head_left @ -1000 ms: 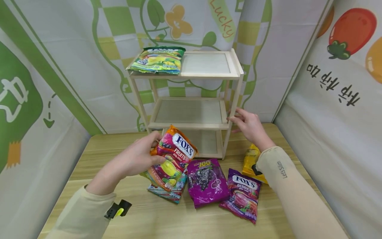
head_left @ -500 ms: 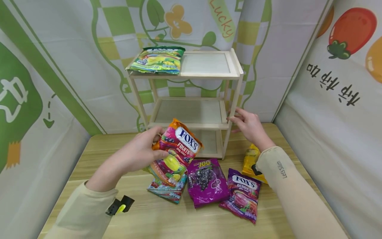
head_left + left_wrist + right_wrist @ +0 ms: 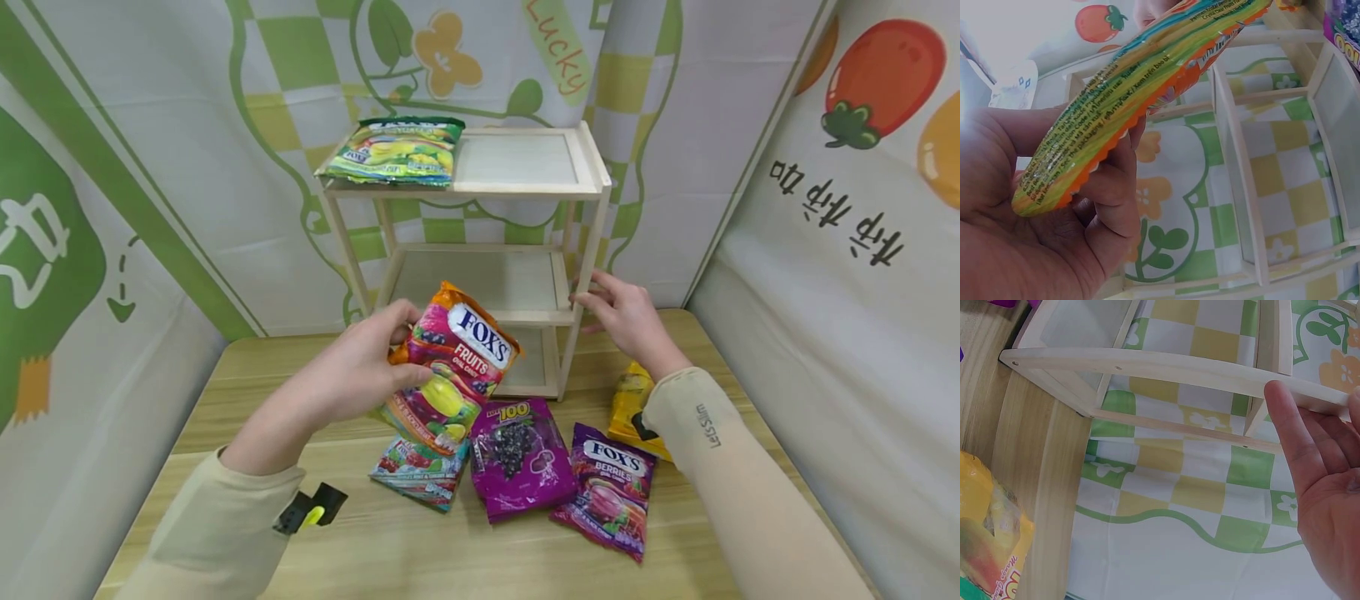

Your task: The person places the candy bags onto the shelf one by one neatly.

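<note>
My left hand pinches an orange-and-pink bag of Fox's Fruits candy, thumb on its printed front. Tilted, the bag hangs in front of the rack's lower levels. The left wrist view shows the edge of this candy bag between thumb and curled fingers. At the right front post of a pale wooden three-level shelf rack is my right hand. In the right wrist view the index fingertip lies on the post, and other fingers of the right hand pass behind it.
On the top level, left side, lies a green Fox's candy bag. Across the wooden table lie a light-blue candy bag, a purple grape candy bag, a purple Fox's Berries bag and a yellow mango bag.
My left hand has lifted the Fruits candy bag up and slightly right, uncovering more of the light-blue bag beneath. The right hand stays at the rack post.
</note>
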A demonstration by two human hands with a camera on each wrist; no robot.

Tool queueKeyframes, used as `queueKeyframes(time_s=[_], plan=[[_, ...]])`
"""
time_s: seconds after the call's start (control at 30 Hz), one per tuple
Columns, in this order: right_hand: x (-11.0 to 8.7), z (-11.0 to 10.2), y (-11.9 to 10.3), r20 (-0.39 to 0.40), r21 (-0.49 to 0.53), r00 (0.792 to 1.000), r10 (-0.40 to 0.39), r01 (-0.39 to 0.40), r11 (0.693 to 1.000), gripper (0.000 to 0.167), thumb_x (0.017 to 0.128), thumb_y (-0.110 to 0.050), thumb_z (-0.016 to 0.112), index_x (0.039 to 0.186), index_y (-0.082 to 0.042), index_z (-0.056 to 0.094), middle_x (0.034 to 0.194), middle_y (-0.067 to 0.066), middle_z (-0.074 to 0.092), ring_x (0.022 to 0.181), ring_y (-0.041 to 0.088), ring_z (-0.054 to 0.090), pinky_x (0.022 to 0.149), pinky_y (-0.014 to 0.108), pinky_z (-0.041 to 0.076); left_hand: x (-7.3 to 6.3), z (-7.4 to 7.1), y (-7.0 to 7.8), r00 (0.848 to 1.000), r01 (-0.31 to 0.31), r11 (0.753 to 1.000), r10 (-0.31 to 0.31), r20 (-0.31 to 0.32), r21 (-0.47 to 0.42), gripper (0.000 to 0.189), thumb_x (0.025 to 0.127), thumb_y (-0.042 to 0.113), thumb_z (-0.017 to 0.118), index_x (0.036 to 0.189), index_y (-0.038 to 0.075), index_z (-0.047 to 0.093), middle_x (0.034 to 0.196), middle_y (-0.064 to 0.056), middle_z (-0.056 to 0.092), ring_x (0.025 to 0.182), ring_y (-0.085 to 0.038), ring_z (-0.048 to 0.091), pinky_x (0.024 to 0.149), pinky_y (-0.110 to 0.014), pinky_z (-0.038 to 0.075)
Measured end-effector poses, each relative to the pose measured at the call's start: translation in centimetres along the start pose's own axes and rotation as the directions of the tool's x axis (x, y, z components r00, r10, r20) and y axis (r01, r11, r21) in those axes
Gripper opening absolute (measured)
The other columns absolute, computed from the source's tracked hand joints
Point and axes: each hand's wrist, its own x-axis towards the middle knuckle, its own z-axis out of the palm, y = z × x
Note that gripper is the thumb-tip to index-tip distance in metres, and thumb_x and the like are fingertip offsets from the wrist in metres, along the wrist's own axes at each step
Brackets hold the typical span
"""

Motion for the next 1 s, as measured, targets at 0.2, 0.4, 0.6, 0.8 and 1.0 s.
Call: queueKeyframes(time_s=[0.2,0.4,0.6,0.8,1.0], plan=[[0.0,0.0,0.1,0.0,-0.002,1.0,-0.002,0.002,1.0,0.044,0.109,-0.02,0.051,0.15,-0.007,0.048,0.133,0.022,0.065,0.106,0.036,0.071,0.073,0.03,0.064,0.1,-0.1,0.6,1.0,0.006,1.0,-0.006,-0.006,-0.008,0.044,0.096,0.011,0.072,0.133,0.006,0.048,0.123,-0.015,0.068,0.1,-0.025,0.071,0.084,-0.039,0.062],[0.0,0.0,0.0,0.003,-0.004,1.0,-0.001,0.001,1.0,0.044,0.109,-0.021,0.051,0.151,-0.007,0.047,0.134,0.021,0.065,0.106,0.036,0.071,0.074,0.03,0.064,0.3,-0.2,0.9,1.0,0.01,0.999,-0.011,-0.008,-0.038,0.043,0.097,0.011,0.071,0.132,0.007,0.047,0.125,-0.016,0.067,0.101,-0.027,0.07,0.086,-0.04,0.062],[0.0,0.0,0.0,0.001,-0.01,1.0,-0.004,0.004,1.0,0.043,0.109,-0.021,0.051,0.15,-0.007,0.049,0.133,0.021,0.066,0.106,0.036,0.072,0.073,0.03,0.064,0.5,-0.1,1.2,1.0,-0.008,0.999,0.007,-0.016,-0.054,0.044,0.096,0.011,0.072,0.132,0.007,0.047,0.124,-0.015,0.067,0.102,-0.027,0.07,0.086,-0.04,0.062],[0.1,0.0,0.1,0.0,-0.008,1.0,-0.009,0.009,1.0,0.042,0.109,-0.021,0.051,0.149,-0.007,0.05,0.132,0.021,0.067,0.106,0.035,0.072,0.073,0.03,0.064,0.7,-0.1,1.5,1.0,-0.003,0.999,0.002,-0.03,-0.05,0.045,0.096,0.012,0.072,0.133,0.008,0.047,0.125,-0.015,0.065,0.105,-0.028,0.069,0.086,-0.04,0.062],[0.0,0.0,0.1,-0.003,-0.01,1.0,-0.011,0.011,1.0,0.042,0.109,-0.021,0.051,0.149,-0.007,0.05,0.131,0.022,0.066,0.106,0.036,0.072,0.073,0.03,0.064,0.8,-0.1,1.9,0.999,-0.009,0.999,0.007,-0.044,-0.05,0.044,0.097,0.012,0.071,0.133,0.009,0.046,0.124,-0.015,0.065,0.103,-0.028,0.07,0.084,-0.039,0.062]])
